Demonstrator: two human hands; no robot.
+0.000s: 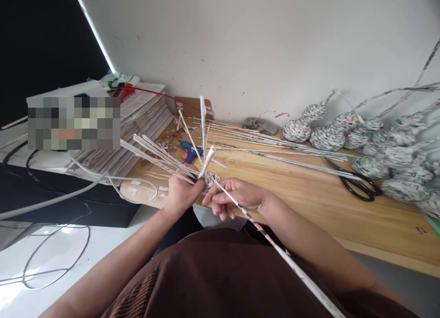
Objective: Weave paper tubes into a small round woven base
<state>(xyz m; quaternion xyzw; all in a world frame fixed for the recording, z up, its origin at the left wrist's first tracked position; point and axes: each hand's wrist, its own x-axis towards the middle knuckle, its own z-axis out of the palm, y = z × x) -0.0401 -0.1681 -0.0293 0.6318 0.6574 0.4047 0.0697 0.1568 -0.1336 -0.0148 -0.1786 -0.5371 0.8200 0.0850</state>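
Observation:
My left hand (184,189) is closed around a small woven piece (211,180) made of rolled newspaper. Several paper tubes (154,153) fan out from it, some toward the left and some upward. My right hand (240,194) is just right of the woven piece, its fingers loosely curled against a long paper tube (271,242). That tube runs from the weave across my right hand and down past my lap to the lower right. Part of the woven piece is hidden behind my left fingers.
A blue glue gun (193,155) lies behind my hands. Loose paper tubes (275,148) stretch over the wooden table (309,194) toward black-handled scissors (359,183). Woven gourd shapes (388,144) crowd the right. Stacked newspapers (147,105) and cables (103,176) are at left.

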